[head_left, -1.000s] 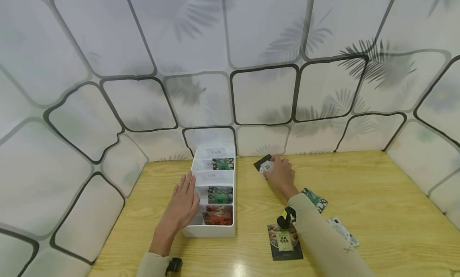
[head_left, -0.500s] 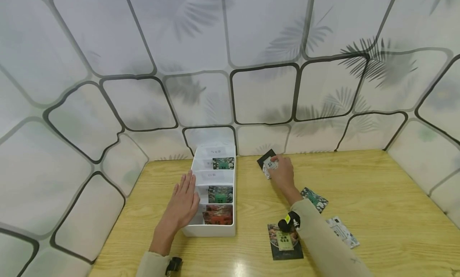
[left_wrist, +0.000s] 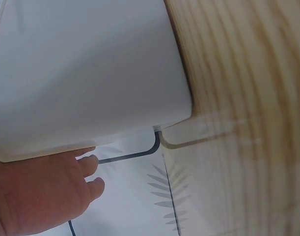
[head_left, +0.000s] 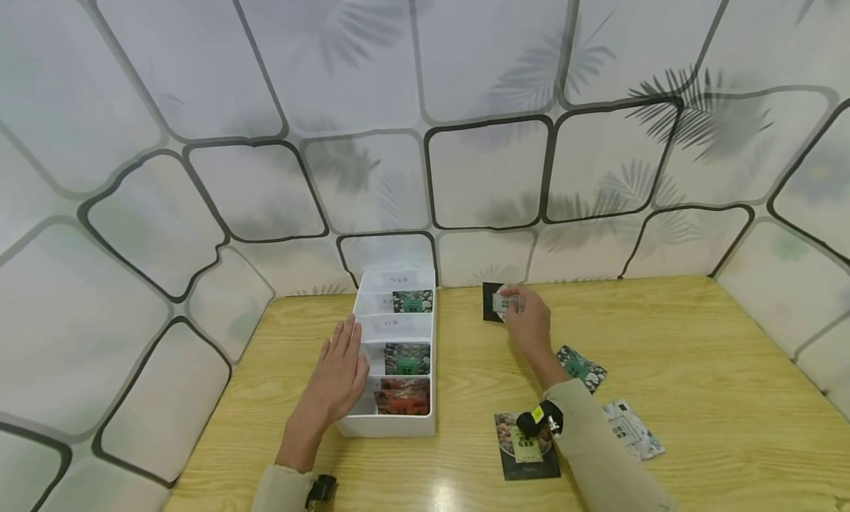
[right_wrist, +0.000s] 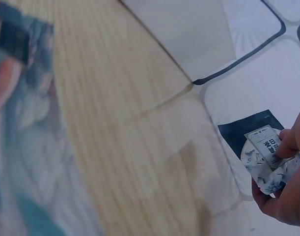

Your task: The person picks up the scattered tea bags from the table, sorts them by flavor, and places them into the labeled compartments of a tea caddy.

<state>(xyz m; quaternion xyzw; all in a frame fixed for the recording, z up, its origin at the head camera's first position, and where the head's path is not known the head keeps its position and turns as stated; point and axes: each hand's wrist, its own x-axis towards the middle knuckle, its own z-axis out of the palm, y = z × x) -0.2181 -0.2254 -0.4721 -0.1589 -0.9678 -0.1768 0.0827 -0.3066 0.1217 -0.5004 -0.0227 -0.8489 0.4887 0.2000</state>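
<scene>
My right hand [head_left: 531, 324] pinches a dark tea sachet [head_left: 491, 304] with a white label, just above the table's back part. In the right wrist view, thumb and fingers grip one end of the sachet [right_wrist: 260, 152], and its blue-and-white pattern shows. My left hand [head_left: 335, 372] rests with straight fingers along the left rim of a white divided box [head_left: 392, 427]. From the left wrist, the hand [left_wrist: 46, 194] lies against the box wall [left_wrist: 86, 78]. Inside the box are green sachets [head_left: 407, 361], red sachets [head_left: 403, 399] and, farther back, another green sachet [head_left: 412, 302].
Right of the box on the wooden table [head_left: 465, 364] lie a green sachet [head_left: 584, 368], a white sachet [head_left: 634, 431] and a dark sachet with a yellow label [head_left: 527, 453], partly under my right wrist. A patterned curtain [head_left: 491, 176] borders the table's back.
My right hand has shifted slightly right with the dark sachet, which has turned from slanted to nearly straight. My left hand and the box have stayed put.
</scene>
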